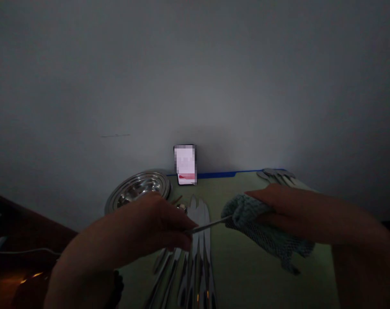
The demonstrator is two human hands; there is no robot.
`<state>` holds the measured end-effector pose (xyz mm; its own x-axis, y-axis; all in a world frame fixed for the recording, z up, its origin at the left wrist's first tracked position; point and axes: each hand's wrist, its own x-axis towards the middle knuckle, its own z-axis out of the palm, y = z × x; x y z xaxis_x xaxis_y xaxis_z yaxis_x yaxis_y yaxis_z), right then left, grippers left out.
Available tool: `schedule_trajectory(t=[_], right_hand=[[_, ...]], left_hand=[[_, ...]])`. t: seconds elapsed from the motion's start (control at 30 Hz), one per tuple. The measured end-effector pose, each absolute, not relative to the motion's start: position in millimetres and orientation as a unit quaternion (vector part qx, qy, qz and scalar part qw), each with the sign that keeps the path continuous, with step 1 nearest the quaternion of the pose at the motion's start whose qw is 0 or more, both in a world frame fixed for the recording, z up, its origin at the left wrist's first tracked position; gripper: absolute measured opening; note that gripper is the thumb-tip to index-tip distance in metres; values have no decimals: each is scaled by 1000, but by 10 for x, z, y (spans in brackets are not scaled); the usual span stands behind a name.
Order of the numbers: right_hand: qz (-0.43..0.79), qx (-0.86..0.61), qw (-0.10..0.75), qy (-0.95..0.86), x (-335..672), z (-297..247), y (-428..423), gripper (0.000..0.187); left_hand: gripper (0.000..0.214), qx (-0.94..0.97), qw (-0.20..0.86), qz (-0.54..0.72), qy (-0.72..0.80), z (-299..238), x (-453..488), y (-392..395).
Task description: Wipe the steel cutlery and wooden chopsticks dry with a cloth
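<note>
My left hand (153,223) pinches one end of a thin metal piece of cutlery (209,225) above the table. Its other end runs into a grey-green cloth (246,210), so I cannot tell which kind of cutlery it is. My right hand (287,208) is closed on the cloth, folded around that covered end, while the loose part hangs below. Beneath the held piece lies a row of several table knives (201,249), handles toward me. Part of this row is hidden by my left hand.
Stacked metal plates or bowls (137,184) stand at the back left. A lit phone (186,165) leans against the wall (195,77). More cutlery (275,175) lies at the back right of the pale green tabletop (246,266). A white cable (27,252) runs at the far left.
</note>
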<state>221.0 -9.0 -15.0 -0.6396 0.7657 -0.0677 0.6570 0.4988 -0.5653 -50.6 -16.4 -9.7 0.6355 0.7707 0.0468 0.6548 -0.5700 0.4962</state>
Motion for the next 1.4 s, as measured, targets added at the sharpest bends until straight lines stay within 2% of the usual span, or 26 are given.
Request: schedule_trajectory(t=[0.07, 0.13, 0.23, 0.47, 0.63, 0.8, 1.03, 1.13, 1.23, 1.33, 1.4], right_hand=[[280, -411, 94, -862, 2203, -141, -105, 15], [272, -408, 97, -866, 2185, -126, -105, 15], [263, -400, 119, -870, 2138, -116, -74, 14], [256, -402, 244, -845, 2019, -195, 42, 19], [238, -422, 293, -824, 2026, -217, 77, 18], [213, -437, 244, -839, 2061, -188, 77, 11], [204, -429, 145, -868, 2020, -187, 28, 16], [212, -415, 143, -873, 2023, -171, 2, 16], [202, -439, 246, -840, 1999, -151, -1, 10], [210, -477, 450, -725, 1866, -213, 47, 17], [264, -485, 568, -610, 1709, -317, 96, 25]], left_hand=[[18, 877, 278, 46, 390, -42, -507, -119], [19, 873, 282, 27, 397, -12, -522, -73], [21, 870, 243, 78, 421, -26, -550, -7], [24, 844, 114, 254, 459, -27, -528, 91], [18, 855, 124, 246, 439, 6, -463, 46], [13, 884, 122, 176, 416, -14, -396, 6], [12, 899, 114, 139, 399, -146, -354, 40], [13, 898, 124, 127, 404, -168, -367, 70], [15, 889, 172, 95, 414, -139, -369, 75], [23, 880, 214, 75, 417, -119, -313, 46], [27, 875, 241, 82, 412, -138, -242, 27]])
